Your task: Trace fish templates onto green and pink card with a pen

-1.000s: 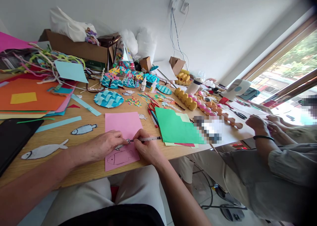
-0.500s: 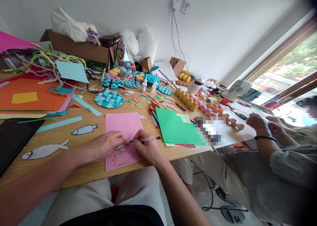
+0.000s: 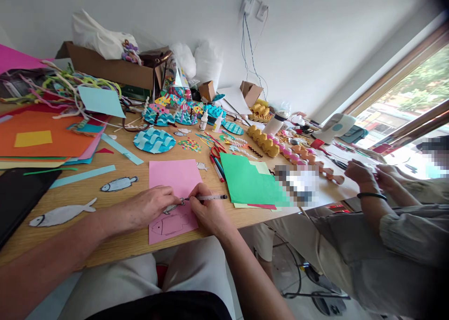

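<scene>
A pink sheet of paper lies before me, with a fish outline drawn on its lower half. My left hand has its fingers together and pins a small fish cutout against the sheet, covering part of it. Closed around a slim pen, my right hand holds the tip at the cutout's tail end. Left of the sheet are two more fish cutouts, one small and outlined, the other long and white.
Green paper and several markers lie to the right. A blue woven paper disc sits behind the pink sheet. Coloured sheets are stacked at left beside a black tablet-like slab. Another person's hands work at far right.
My hands, the pen and the pink sheet keep nearly the same position. The view has shifted very slightly. The other person's hands at right have moved a little left.
</scene>
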Available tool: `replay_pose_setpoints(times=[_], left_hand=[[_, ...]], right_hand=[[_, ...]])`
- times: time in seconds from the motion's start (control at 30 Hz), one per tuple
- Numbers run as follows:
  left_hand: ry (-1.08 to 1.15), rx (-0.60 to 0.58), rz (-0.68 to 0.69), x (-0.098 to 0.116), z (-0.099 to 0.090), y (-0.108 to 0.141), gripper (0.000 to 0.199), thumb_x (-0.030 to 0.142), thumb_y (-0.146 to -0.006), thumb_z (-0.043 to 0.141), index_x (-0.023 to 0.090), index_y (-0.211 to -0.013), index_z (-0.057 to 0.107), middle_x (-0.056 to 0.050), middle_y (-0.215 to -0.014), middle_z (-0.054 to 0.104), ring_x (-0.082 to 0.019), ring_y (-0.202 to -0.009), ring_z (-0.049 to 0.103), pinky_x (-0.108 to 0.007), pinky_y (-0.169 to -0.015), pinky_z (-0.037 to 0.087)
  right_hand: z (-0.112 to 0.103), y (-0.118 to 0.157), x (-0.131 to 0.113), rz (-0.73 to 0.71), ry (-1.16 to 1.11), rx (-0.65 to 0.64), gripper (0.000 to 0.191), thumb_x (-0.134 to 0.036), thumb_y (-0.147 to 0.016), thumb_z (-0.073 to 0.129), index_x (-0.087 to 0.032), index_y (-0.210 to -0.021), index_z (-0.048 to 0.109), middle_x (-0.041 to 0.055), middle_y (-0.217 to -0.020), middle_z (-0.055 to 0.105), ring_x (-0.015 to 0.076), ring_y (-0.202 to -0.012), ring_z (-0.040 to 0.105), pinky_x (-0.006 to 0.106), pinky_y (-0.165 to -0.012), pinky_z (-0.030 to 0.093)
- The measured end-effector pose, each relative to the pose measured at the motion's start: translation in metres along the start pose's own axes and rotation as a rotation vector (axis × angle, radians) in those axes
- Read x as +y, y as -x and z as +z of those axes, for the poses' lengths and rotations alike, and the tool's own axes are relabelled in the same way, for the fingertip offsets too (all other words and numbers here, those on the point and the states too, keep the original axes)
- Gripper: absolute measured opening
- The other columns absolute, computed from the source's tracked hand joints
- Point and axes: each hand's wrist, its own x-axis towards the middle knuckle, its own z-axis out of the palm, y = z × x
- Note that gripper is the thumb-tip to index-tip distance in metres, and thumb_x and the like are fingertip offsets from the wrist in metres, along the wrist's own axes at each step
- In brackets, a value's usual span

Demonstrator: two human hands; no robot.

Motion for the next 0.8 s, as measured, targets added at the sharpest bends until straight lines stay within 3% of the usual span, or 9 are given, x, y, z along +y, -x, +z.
replay_pose_setpoints(times=[0.8], left_hand=[[-0.032,0.003,-0.004,-0.0037,0.0049,0.0007,0.041,-0.002,-0.083,0.04,0.02,-0.107,0.065,-0.004,-0.089,0.062,-0.016,-0.084,0.06,-0.025,-0.076,0.047]], right_hand=[[0.0018,-0.0051,-0.0044,0.008,-0.025,0.006,0.007,-0.019,-0.072,0.044,-0.023,-0.067,0.044,-0.0048,-0.057,0.047,0.0127,-0.054,0.045,0.023,-0.053,0.033]])
